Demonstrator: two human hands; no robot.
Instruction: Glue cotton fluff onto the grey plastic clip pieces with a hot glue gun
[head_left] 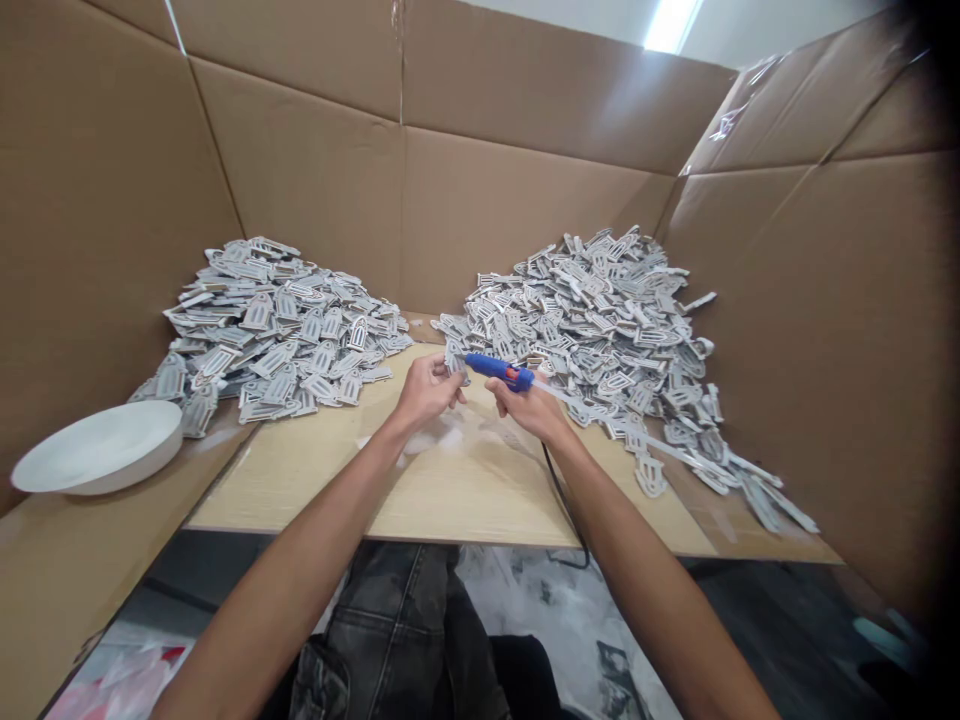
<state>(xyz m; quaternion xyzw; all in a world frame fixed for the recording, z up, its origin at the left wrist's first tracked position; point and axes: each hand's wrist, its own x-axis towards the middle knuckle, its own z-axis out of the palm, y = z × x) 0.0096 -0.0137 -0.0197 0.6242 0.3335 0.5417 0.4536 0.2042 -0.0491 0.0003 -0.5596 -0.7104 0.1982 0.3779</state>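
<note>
My right hand [529, 408] grips a blue hot glue gun [498, 369] with its nozzle pointing left toward my left hand [426, 392]. A clear glue stick pokes out behind the gun to the right. My left hand pinches a small grey-white arch-shaped cutout [455, 362] right at the gun's tip. Both hands hover over a light wooden board [315, 480]. A black cord [561, 500] runs from the gun down off the board's front edge.
Two big heaps of the same grey cutouts lie on the board, one at the left [277, 335] and one at the right [607, 320]. A white bowl [101, 448] sits at far left. Tall cardboard walls [480, 190] enclose the workspace.
</note>
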